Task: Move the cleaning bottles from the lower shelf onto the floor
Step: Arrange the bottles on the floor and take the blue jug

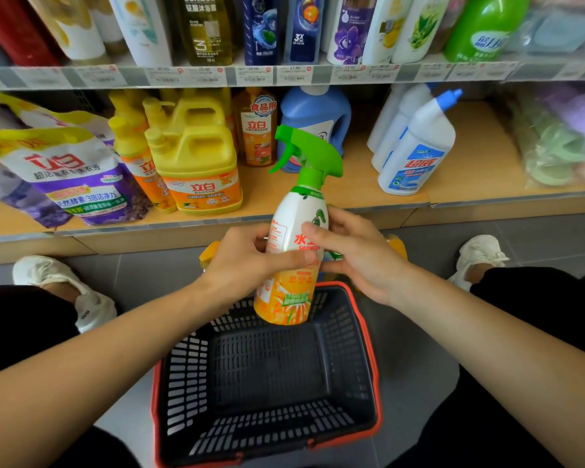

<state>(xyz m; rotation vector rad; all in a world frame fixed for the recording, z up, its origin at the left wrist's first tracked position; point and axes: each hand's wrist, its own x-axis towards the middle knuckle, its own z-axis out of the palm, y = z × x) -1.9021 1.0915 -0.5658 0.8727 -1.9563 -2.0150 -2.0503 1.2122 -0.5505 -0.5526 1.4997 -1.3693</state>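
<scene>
Right at the middle of the frame, one glossy plastic spray bottle [286, 228] stands nearly upright in the air, with a green trigger head at its top, a white waist and an orange printed base. Both hands hold it: the left hand [247, 261] wraps its fingers around the waist from the left, and the right hand [358, 251] curls around from the right with its thumb on the label. The bottle's base hangs over the far end of one dark, slotted plastic basket [183, 376] with a red rim, which sits on the smooth grey tiled floor [149, 275]. Behind, on the pale wooden lower shelf [362, 184], stand two blocky yellow jugs [196, 163] at left, one blue jug [318, 113] at center, and three white angled-neck bottles [419, 146] at right.
</scene>
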